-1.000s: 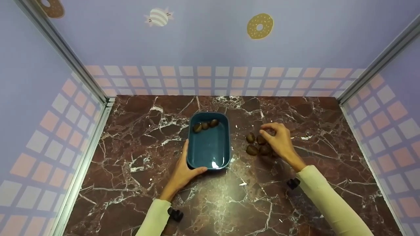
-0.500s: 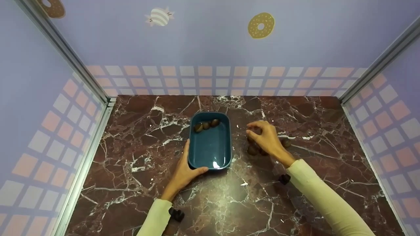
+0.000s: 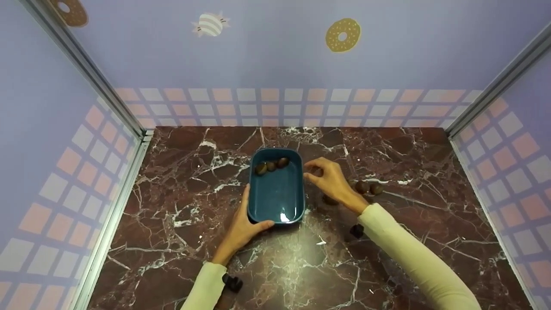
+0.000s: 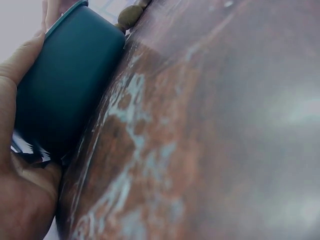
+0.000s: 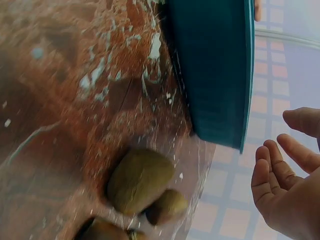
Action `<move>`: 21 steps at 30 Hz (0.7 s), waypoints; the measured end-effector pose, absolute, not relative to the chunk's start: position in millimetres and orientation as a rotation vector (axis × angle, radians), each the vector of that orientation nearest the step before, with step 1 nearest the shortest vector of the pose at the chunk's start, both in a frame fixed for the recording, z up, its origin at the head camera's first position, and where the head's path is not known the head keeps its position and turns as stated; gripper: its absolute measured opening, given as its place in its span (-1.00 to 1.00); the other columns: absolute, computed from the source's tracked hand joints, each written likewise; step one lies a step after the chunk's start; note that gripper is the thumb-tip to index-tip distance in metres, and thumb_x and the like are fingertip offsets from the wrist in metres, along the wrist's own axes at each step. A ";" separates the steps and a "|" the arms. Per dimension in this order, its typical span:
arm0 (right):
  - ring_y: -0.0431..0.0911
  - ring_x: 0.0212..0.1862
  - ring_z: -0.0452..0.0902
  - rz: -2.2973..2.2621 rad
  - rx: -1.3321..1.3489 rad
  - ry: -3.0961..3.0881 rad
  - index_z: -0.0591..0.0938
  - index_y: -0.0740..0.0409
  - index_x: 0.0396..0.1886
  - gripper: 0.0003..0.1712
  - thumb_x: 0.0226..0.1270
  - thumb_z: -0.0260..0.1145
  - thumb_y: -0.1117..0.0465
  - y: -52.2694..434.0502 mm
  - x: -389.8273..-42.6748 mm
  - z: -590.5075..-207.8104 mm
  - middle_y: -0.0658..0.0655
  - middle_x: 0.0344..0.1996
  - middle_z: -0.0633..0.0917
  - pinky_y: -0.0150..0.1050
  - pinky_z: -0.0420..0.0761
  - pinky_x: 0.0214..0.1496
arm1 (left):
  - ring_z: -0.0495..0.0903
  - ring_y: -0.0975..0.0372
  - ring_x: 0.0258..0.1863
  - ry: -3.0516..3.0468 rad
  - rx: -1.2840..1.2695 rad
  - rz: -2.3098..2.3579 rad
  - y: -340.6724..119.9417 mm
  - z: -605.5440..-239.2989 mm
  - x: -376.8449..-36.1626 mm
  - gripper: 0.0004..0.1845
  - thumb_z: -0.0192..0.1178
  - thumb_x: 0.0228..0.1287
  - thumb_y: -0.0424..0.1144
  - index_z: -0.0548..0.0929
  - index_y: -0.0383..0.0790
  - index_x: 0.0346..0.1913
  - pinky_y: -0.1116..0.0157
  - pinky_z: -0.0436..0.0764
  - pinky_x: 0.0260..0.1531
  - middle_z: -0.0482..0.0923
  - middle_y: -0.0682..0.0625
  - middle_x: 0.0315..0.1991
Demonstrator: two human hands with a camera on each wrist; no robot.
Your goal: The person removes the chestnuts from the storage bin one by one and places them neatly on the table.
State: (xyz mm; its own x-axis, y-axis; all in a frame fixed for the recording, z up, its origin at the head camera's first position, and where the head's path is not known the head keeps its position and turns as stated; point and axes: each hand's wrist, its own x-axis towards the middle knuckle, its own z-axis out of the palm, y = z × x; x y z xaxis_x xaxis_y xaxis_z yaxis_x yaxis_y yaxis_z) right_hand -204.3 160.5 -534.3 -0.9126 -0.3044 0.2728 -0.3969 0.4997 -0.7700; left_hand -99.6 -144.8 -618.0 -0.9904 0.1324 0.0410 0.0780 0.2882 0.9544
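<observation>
A deep teal rectangular baking dish (image 3: 277, 193) stands on the marbled table, with three kiwis (image 3: 261, 168) along its far end. My left hand (image 3: 241, 226) grips the dish's near left corner, thumb along the near end and fingers up the left side. In the left wrist view, the dish wall (image 4: 70, 75) sits between thumb and fingers. My right hand (image 3: 333, 181) hovers at the dish's right rim, thumb and fingers loosely bent. The right wrist view shows a bare gap between thumb and fingers (image 5: 300, 155). More kiwis (image 3: 376, 188) lie beneath and behind it, some partly hidden.
The dark red marbled table (image 3: 181, 258) runs back to a lilac wall (image 3: 275, 51) with pink and white checks. Similar side panels (image 3: 47, 181) border it left and right. A large kiwi (image 5: 140, 180) lies close to the dish in the right wrist view.
My right hand has moved left from above the loose kiwis to the dish's right rim, uncovering kiwis on the right. My left hand and the dish keep their place.
</observation>
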 end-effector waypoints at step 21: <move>0.19 0.17 0.74 1.406 0.812 -2.748 0.78 0.34 0.20 -0.63 0.47 0.55 0.31 96.1 -215.6 -542.9 0.30 0.09 0.78 0.19 0.71 0.26 | 0.05 -0.14 0.75 2.468 0.217 1.828 -145.4 -617.5 -99.2 0.44 0.72 0.18 0.01 -0.16 -0.04 0.85 -0.27 0.12 0.64 -0.04 -0.20 0.80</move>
State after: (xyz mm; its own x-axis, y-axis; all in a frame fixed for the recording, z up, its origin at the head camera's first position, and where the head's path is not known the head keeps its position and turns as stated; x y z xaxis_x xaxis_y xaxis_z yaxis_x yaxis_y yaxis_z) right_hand -215.6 96.1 -542.9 -0.8694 -0.4598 0.1810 -0.4157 0.4825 -0.7709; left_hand -99.2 -145.4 -617.5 -0.9881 0.1501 0.0334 0.0757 0.2856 0.9554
